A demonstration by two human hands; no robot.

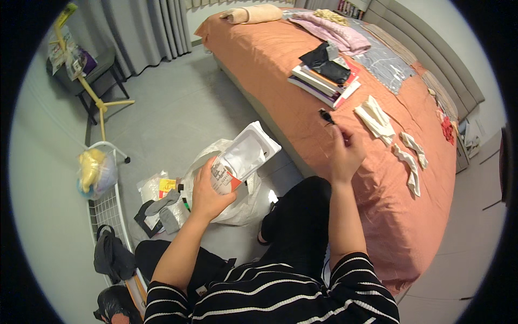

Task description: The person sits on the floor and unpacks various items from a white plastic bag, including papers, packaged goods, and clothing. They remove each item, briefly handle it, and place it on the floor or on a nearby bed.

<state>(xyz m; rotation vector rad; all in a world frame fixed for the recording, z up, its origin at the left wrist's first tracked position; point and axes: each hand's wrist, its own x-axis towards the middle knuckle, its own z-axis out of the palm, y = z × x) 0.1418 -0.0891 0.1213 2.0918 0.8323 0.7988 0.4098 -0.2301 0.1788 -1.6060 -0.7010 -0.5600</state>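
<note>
1. The left hand (pixel 212 193) is curled around the near end of a white box (pixel 253 147), its fingers bent over a red-and-white printed part (pixel 222 178); that grip likely steadies the box while leaving its far end uncovered.
2. The right hand (pixel 348 154) pinches a small black item (pixel 326 116) between thumb and fingertips, perhaps because it is too slight for a fuller grasp. Its exact kind is too small to tell.
3. The box is tilted above a white plastic bag (pixel 240 213) on the floor; the black item is held over the orange bed cover (pixel 259 70), apart from the box.
4. Beyond the right hand, white cloth pieces (pixel 375 120) lie spread on the bed, within reach.
5. Farther off, a black packet (pixel 326 63) rests on stacked books (pixel 318 92), which seem to serve as its support.
6. Grey socks (pixel 162 203) lie left of the bag, beside a yellow-labelled packet (pixel 166 186).
</note>
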